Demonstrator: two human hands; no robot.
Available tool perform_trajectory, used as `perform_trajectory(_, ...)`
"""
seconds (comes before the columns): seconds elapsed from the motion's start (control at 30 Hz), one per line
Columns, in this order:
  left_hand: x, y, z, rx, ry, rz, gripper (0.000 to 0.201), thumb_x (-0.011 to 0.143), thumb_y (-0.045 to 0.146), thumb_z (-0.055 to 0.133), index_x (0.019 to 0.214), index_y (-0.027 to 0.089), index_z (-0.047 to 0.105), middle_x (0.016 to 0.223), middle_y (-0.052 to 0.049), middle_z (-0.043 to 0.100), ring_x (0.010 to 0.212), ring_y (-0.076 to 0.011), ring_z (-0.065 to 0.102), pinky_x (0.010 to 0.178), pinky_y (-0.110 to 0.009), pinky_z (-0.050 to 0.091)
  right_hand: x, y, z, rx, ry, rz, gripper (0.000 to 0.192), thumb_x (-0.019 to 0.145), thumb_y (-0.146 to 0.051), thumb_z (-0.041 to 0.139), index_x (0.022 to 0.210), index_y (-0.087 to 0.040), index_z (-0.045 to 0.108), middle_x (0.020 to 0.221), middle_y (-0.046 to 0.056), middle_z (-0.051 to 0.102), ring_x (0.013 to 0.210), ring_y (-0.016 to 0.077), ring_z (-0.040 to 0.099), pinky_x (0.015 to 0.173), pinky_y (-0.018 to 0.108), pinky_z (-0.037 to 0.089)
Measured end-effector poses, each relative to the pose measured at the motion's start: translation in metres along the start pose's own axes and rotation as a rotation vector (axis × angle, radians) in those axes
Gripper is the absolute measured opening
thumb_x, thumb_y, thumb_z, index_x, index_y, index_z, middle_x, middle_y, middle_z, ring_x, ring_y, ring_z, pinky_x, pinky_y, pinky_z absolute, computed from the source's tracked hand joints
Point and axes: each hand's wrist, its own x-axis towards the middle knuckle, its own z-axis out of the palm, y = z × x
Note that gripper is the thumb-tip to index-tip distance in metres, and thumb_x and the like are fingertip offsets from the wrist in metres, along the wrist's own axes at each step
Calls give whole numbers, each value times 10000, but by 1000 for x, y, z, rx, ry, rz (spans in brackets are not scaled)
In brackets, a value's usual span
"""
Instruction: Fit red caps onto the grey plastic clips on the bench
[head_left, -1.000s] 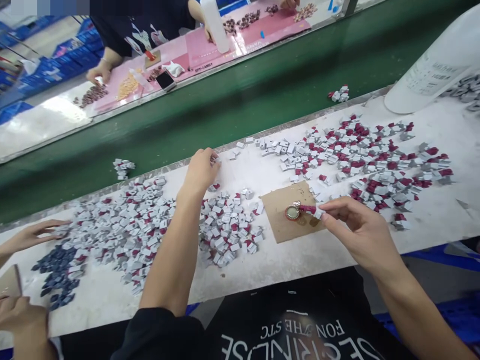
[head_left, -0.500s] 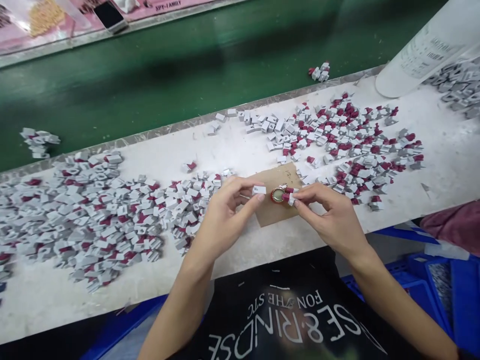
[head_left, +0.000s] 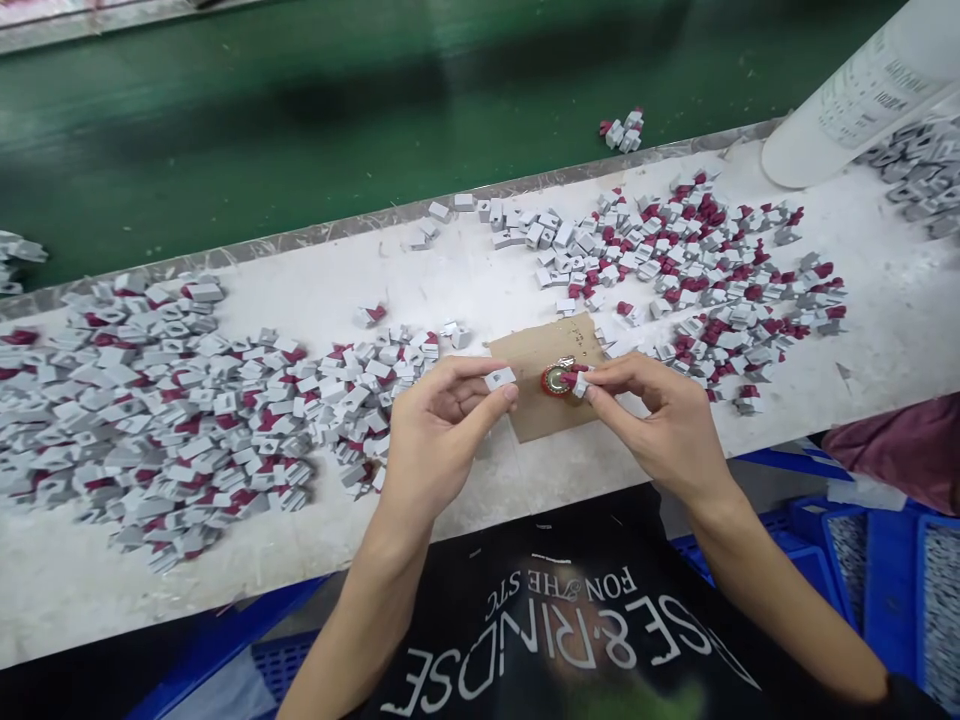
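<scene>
1. Since half a second ago the left hand (head_left: 439, 425) has drawn slightly back toward the body; its small grey piece (head_left: 499, 379) now sits further from the round red part.
2. The left hand pinches the grey piece between thumb and forefinger, palm turned inward, forearm rising from below.
3. The right hand (head_left: 660, 425) grips a red-and-grey piece (head_left: 577, 383) at its fingertips, touching the round red part (head_left: 556, 380).
4. The grey piece's long axis runs roughly left to right.
5. Both hands hover over the brown card (head_left: 547, 345) on the counter (head_left: 450, 290).
6. Piles of grey and red pieces (head_left: 187, 400) flank the card; bare counter lies toward the near edge.
</scene>
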Motion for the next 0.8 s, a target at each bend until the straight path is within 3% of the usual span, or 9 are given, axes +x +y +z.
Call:
perform_trajectory(0.17, -2, -4, 5, -8, -39, -27, 212, 975, 417, 920, 1122, 270, 875, 956, -45, 855, 876, -234, 853, 880, -413, 752, -1, 1, 0, 13, -5, 26, 61, 1019, -294, 814, 973, -268, 844, 1002, 66, 859, 973, 270, 810, 868, 447, 678)
perform_trajectory(0.27, -3, -5, 9, -10, -27, -26, 178, 1015, 386, 875, 1150, 270, 873, 1010, -48, 843, 912, -232, 864, 901, -415, 750, -3, 3, 0, 45, 7, 53, 50, 1016, -294, 824, 991, -269, 859, 1004, 63, 851, 969, 263, 804, 875, 442, 671)
perform_trajectory(0.43, 0, 2, 16, 27, -37, 34, 175, 998, 253, 840, 1171, 267, 868, 1088, -39, 790, 758, -169, 820, 730, -353, 715, 0, 7, -3, 340, 45, 206, 79, 970, -343, 884, 980, -287, 829, 926, 19, 844, 848, 236, 835, 832, 425, 698)
perform_trajectory(0.53, 4, 8, 25, -76, -60, 17, 215, 934, 200, 891, 1132, 259, 832, 968, -15, 810, 723, -167, 797, 676, -332, 716, 4, 6, -5, 494, 22, 269, 182, 963, -430, 885, 964, -308, 750, 908, -7, 842, 874, 252, 866, 882, 465, 715)
perform_trajectory(0.67, 7, 14, 37, -191, -151, -44, 164, 918, 199, 915, 1032, 267, 818, 925, -12, 863, 796, -208, 843, 818, -389, 773, 7, -1, -6, 511, 1, 294, 287, 941, -532, 882, 962, -326, 683, 985, -2, 864, 965, 283, 877, 979, 538, 717)
perform_trajectory(0.8, 7, 16, 44, -223, -201, -74, 116, 981, 252, 885, 1086, 266, 838, 966, -29, 891, 879, -235, 877, 953, -443, 776, 7, -5, -8, 518, 28, 277, 281, 914, -511, 916, 950, -337, 699, 999, 5, 840, 987, 285, 847, 919, 504, 702)
